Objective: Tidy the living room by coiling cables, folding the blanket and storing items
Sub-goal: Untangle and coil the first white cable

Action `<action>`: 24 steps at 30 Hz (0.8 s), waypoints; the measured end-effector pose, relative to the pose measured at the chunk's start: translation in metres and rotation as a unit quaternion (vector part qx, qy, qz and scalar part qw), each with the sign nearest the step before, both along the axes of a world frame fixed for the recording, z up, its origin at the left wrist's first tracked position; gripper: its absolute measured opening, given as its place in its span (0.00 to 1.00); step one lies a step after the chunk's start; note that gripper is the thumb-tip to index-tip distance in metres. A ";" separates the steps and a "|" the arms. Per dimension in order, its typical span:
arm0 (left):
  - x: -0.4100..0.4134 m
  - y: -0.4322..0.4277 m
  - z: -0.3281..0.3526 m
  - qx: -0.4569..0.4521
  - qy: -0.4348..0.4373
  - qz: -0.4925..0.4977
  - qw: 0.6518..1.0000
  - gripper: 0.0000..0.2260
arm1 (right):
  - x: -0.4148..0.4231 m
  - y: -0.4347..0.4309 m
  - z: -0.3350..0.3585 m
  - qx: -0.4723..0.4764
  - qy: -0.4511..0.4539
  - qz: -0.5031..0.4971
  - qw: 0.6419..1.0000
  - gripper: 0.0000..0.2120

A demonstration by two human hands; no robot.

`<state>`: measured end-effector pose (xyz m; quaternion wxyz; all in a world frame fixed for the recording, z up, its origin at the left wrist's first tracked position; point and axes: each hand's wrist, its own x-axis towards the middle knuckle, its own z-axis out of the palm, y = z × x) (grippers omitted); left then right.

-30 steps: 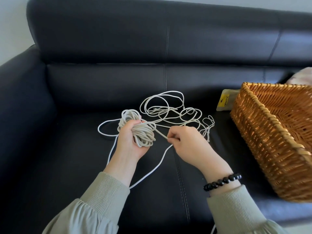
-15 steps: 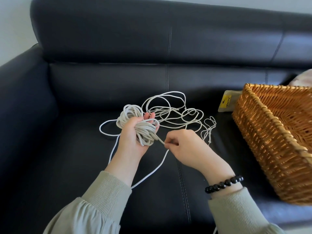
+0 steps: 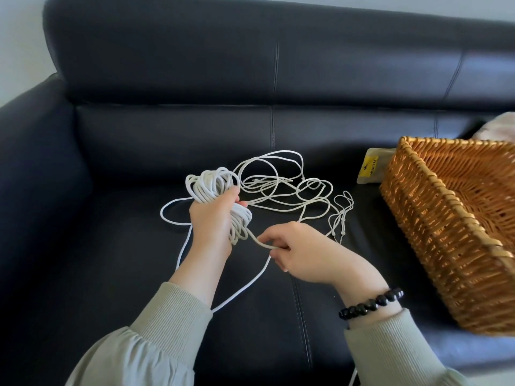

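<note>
A long white cable lies on the black leather sofa seat (image 3: 111, 274). Part of it is wound into a thick coil (image 3: 207, 188), and my left hand (image 3: 211, 224) grips that coil with its fingers wrapped round it. My right hand (image 3: 295, 253) pinches the loose strand (image 3: 257, 242) that leaves the coil's lower end. The unwound cable (image 3: 281, 185) sprawls in loose tangled loops behind both hands, and one strand runs down toward my left sleeve.
A large wicker basket (image 3: 418, 218) stands on the seat at the right. A small packet with a yellow label (image 3: 370, 168) leans behind its left corner. Pale fabric (image 3: 501, 129) shows past the basket at the far right edge.
My right hand has drawn the strand down and toward me, away from the coil. My left hand has kept hold of the coil and turned it slightly.
</note>
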<state>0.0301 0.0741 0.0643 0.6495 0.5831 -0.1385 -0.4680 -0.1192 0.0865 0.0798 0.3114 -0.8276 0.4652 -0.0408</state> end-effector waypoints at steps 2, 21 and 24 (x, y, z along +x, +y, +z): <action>-0.001 0.000 0.002 -0.009 -0.017 0.008 1.000 0.12 | 0.000 0.000 0.001 0.009 -0.003 0.001 1.000 0.08; 0.011 0.001 -0.009 -0.033 -0.391 -0.090 0.915 0.09 | -0.026 0.002 0.030 -0.029 -0.124 -0.064 0.990 0.11; 0.007 0.003 -0.008 -0.023 -0.378 -0.135 0.916 0.08 | -0.027 0.004 0.031 -0.049 -0.101 -0.051 0.992 0.13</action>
